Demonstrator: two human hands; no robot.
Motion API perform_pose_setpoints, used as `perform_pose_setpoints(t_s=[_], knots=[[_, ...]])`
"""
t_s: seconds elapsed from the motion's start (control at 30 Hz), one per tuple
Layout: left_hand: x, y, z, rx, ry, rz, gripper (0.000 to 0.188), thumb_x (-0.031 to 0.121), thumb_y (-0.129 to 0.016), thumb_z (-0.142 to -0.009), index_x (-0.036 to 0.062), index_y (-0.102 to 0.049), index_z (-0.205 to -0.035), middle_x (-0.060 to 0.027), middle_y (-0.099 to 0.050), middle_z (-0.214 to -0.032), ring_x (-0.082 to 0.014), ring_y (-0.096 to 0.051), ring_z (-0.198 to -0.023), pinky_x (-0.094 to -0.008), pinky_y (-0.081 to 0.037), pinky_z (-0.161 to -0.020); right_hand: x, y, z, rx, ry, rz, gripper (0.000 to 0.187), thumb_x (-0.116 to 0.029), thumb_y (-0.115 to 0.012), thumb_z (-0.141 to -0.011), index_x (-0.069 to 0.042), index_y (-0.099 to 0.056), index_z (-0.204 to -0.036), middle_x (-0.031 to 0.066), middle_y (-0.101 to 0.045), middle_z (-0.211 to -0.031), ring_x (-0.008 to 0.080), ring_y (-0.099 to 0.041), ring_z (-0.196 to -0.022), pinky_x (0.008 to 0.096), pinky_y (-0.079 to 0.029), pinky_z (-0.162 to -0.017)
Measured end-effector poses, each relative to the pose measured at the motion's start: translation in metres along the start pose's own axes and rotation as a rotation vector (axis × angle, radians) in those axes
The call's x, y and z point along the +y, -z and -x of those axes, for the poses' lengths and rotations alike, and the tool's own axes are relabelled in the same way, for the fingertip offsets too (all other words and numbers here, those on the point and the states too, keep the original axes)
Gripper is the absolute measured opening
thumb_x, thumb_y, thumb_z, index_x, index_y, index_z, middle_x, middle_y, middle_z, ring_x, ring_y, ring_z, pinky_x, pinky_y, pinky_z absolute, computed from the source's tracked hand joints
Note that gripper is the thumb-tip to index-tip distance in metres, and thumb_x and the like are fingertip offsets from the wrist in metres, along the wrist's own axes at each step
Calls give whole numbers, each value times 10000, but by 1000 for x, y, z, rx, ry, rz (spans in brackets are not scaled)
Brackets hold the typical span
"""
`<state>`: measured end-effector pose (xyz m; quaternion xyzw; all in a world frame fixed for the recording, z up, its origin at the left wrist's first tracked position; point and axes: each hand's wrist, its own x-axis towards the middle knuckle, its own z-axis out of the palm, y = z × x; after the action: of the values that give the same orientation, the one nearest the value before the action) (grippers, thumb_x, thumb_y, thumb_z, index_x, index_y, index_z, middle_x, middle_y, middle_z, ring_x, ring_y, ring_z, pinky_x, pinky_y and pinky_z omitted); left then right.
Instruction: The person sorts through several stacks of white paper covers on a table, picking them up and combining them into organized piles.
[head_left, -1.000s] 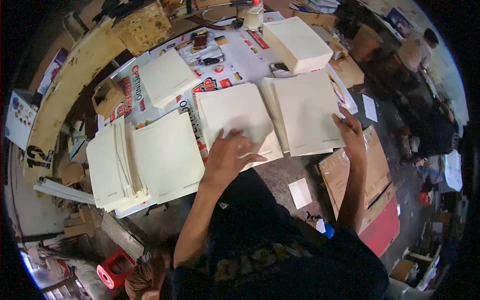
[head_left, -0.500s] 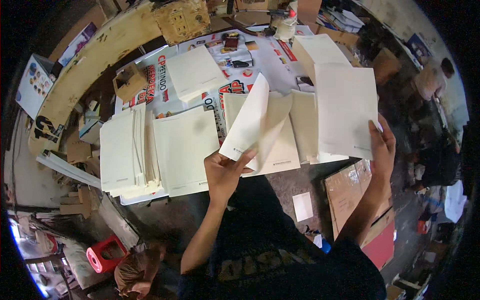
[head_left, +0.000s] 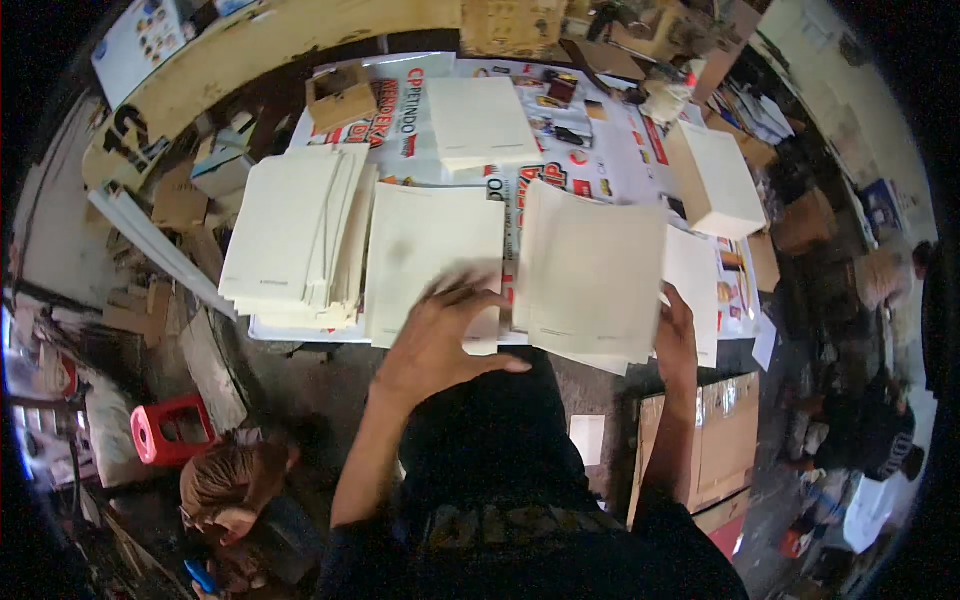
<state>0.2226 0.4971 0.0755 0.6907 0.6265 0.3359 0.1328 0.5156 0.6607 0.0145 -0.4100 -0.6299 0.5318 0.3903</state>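
Cluttered workshop space is surrounding a low table point(head_left: 610, 150) covered with printed posters, where cream paper stacks are sitting in a row. At the near edge, the left hand point(head_left: 440, 340) is hovering with fingers spread, blurred, over the near right corner of the middle stack point(head_left: 430, 255), which is running with its long axis from near to far. To the right, the right hand point(head_left: 677, 335) is gripping the near right edge of a lifted sheaf of sheets point(head_left: 595, 270); I cannot tell how its fingers are closing. That sheaf is lying just right of the left hand, so the left hand is the nearer one to the middle stack. A fanned pile point(head_left: 290, 235) is resting far left.
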Motion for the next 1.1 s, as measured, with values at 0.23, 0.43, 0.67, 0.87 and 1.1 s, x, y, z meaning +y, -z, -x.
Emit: perform_pose_setpoints(t_s=[0.23,0.43,0.67,0.87,1.1], knots=[[-50,17,32,-102,12,-74,369,203,-794,-755,25,-634,-1035,-199,-662,-1090,-351,-600,-1110,-421,-411,-1033,-29,-21,-6,164,-390,-291,396,-233,-597,-954,-2,-549,-1272,132,-687,-1034,151,-634,-874,271,-507,-732],[-60,25,91,682,394,752,182,73,-504,-953,8,-602,-1092,-121,-625,-1155,-215,-630,-960,-345,-518,-839,-14,-46,-4,48,-14,-72,456,-123,-656,-900,13,-528,-1316,134,-619,-1198,159,-590,-1024,292,-465,-906],[-74,36,86,641,314,180,395,197,-508,-979,-119,-540,-1215,-249,-652,-1029,-260,-621,-1031,-361,-456,-905,-39,-171,0,-172,-165,-169,749,-330,-632,-923,46,-287,-1472,171,-469,-1393,239,-466,-1248,358,-330,-1084],[-96,35,71,602,420,177,233,149,-593,-952,-7,-596,-1125,-123,-647,-921,-199,-610,-828,-357,-508,-713,-12,-235,1,-331,-92,-187,633,-294,-578,-964,18,-327,-1454,170,-469,-1373,225,-451,-1251,353,-352,-1063],[19,56,37,609,672,427,683,89,-700,-860,-42,-354,-1435,-205,-527,-1294,-279,-499,-1177,-364,-433,-986,-61,-168,23,-351,108,-130,583,-427,-441,-1012,-8,-402,-1416,95,-510,-1333,199,-493,-1203,332,-369,-1050]])
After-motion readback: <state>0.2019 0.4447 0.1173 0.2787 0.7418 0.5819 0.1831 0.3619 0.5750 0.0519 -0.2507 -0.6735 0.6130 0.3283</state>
